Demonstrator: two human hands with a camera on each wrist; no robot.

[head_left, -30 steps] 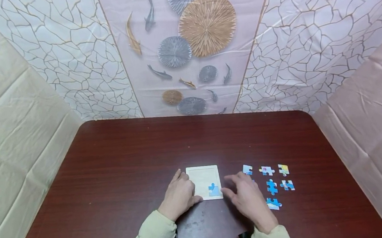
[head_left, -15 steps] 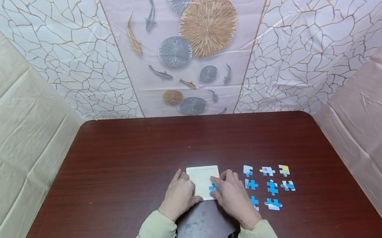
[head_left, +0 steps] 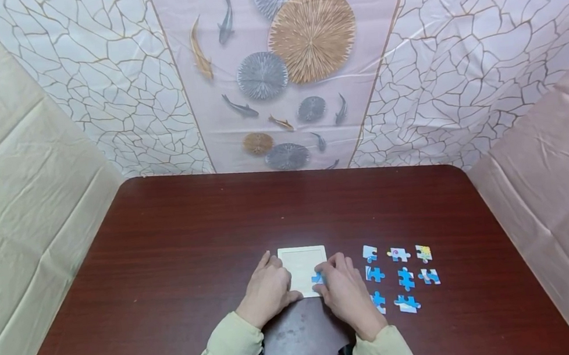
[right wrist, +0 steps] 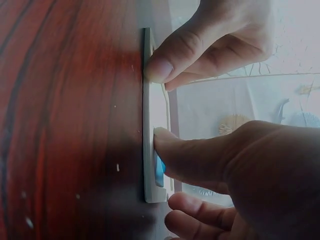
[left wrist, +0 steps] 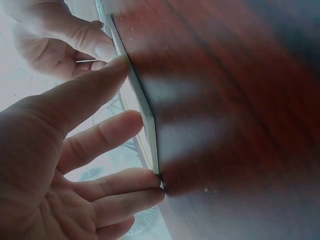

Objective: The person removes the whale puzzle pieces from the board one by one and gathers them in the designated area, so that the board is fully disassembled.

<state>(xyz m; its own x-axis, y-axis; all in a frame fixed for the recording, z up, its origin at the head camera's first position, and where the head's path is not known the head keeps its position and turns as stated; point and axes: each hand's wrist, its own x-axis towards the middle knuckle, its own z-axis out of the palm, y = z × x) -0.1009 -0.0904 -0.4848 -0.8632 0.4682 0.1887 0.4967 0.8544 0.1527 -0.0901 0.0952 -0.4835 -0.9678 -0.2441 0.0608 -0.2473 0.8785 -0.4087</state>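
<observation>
A shallow white puzzle tray [head_left: 298, 262] lies flat on the table. My left hand [head_left: 268, 290] holds its lower left corner, thumb on the near edge and fingers along the left side. In the left wrist view the fingertips [left wrist: 132, 119] touch the tray's rim. My right hand [head_left: 347, 294] is over the tray's lower right corner, its thumb and fingers on a blue jigsaw piece [head_left: 316, 278]. In the right wrist view a blue sliver of that piece [right wrist: 159, 172] shows beside the thumb; the rest is covered.
Several loose jigsaw pieces [head_left: 405, 278] lie in rough rows right of the tray, one with yellow on it [head_left: 423, 252]. The dark red-brown table [head_left: 206, 227] ends at a patterned cloth backdrop [head_left: 282, 113]. Pale cloth hangs at both sides.
My right hand has moved left from beside the tray onto the blue piece in its corner, uncovering loose pieces at the right. The left hand keeps its place.
</observation>
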